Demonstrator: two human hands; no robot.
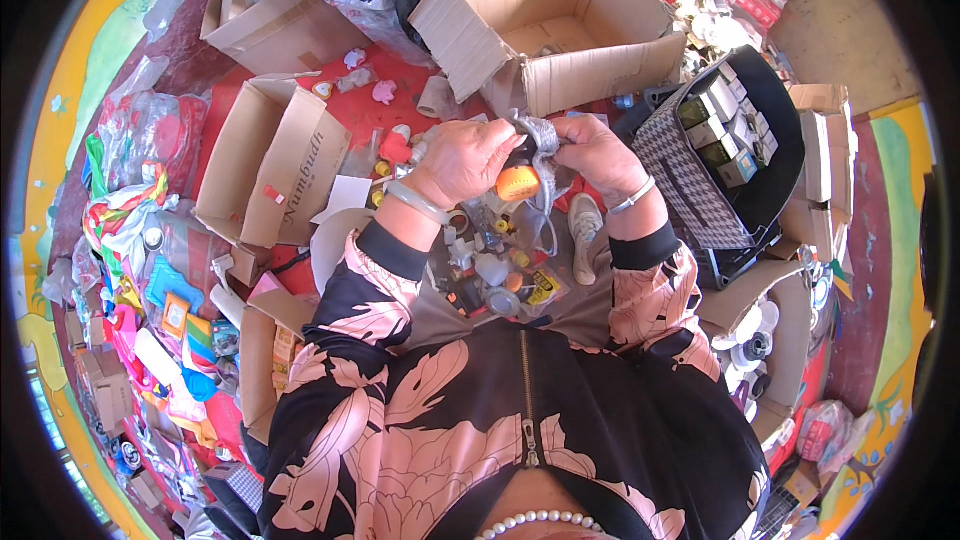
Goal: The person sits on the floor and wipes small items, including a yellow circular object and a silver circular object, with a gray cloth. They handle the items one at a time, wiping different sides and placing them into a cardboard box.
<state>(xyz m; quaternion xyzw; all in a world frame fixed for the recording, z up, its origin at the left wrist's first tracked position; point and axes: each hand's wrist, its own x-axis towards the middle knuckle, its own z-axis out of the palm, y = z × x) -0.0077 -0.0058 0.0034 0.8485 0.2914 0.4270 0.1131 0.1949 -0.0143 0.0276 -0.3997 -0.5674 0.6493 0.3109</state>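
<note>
In front of my chest both hands are raised and close together. My left hand (pixel 462 162) is closed, its fingertips against a grey cloth piece (pixel 541 135) and a dark item with a round orange end (pixel 518 183). My right hand (pixel 598 162) pinches the other side of the grey cloth. A thin pale loop hangs below it. What exactly the orange-ended item is, I cannot make out. Beneath my hands lies a pile of small mixed pieces (pixel 495 270), with clear plastic, yellow caps and a yellow-labelled packet (pixel 541 288).
An open cardboard box (pixel 560 80) stands ahead. Another carton (pixel 275 165) is at left, and a houndstooth bin (pixel 690 180) of small boxes at right. A carton of white parts (pixel 790 340) sits near my right elbow. Colourful toys and plastic (pixel 165 310) crowd the left side.
</note>
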